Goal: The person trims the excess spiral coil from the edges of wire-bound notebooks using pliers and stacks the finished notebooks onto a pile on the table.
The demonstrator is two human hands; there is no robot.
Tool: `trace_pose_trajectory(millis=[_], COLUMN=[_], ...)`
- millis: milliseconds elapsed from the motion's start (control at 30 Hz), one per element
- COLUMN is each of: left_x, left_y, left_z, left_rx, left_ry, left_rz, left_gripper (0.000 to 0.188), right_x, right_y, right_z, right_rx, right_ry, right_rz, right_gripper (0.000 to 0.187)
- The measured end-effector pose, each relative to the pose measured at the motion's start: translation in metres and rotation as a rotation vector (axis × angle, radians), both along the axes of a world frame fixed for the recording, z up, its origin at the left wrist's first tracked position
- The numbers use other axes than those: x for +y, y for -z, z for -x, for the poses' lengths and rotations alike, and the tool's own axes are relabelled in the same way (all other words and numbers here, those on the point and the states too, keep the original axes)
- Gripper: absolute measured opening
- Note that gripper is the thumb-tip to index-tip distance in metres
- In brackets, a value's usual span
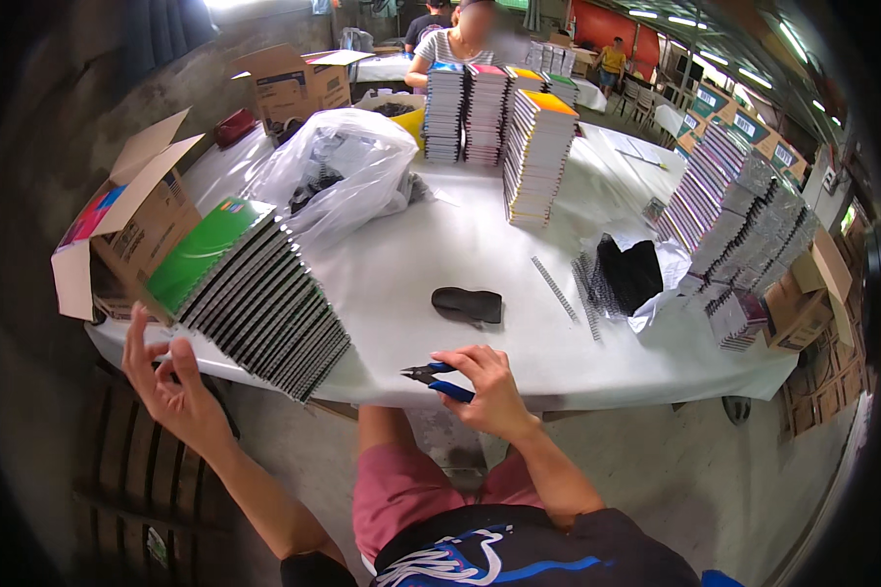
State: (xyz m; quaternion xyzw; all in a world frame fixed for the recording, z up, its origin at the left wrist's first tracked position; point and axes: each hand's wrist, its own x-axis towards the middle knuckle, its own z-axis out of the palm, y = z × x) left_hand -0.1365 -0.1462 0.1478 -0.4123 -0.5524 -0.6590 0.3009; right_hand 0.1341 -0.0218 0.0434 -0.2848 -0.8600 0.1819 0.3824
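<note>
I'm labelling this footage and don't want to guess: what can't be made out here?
All in the head view:
Blue-handled pliers: handle ends, covered by the right hand.
Clear plastic bag: some contents, obscured by folds and glare.
Co-worker opposite: lower body, behind the notebook stacks.
Carton at left: lower side, partly behind the green-topped stack.

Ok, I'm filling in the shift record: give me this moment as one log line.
left hand: near green-covered notebook stack | right hand: holding blue-handled pliers | table: black object beyond pliers

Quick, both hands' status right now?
Left hand: open, loosely curled beside the green-topped notebook stack; contact can't be told.
Right hand: closed around blue-handled cutters, their handles spread.
</note>
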Motion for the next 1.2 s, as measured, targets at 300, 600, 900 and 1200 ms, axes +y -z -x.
trace_pose_trajectory(millis=[300, 600, 900, 1200], left_x=[0.006, 0.008, 0.009, 0.006], left_y=[-0.002, -0.006, -0.003, -0.001], left_z=[0.014, 0.019, 0.016, 0.019], left_rx=[0.032, 0.067, -0.003, 0.004], left_ry=[0.010, 0.164, 0.188, 0.213], left_rz=[0.036, 0.023, -0.039, -0.017], left_gripper=[0.016, 0.035, 0.030, 0.030], right_x=[-0.020, -0.033, -0.049, -0.048], right_y=[-0.037, -0.099, -0.141, -0.134], right_z=[0.035, 0.068, 0.120, 0.138], right_rx=[0.032, 0.184, 0.141, 0.109], right_ry=[-0.209, -0.240, -0.071, -0.016], right_rz=[-0.117, -0.136, -0.346, -0.344], right_gripper=[0.052, 0.050, 0.045, 0.048])
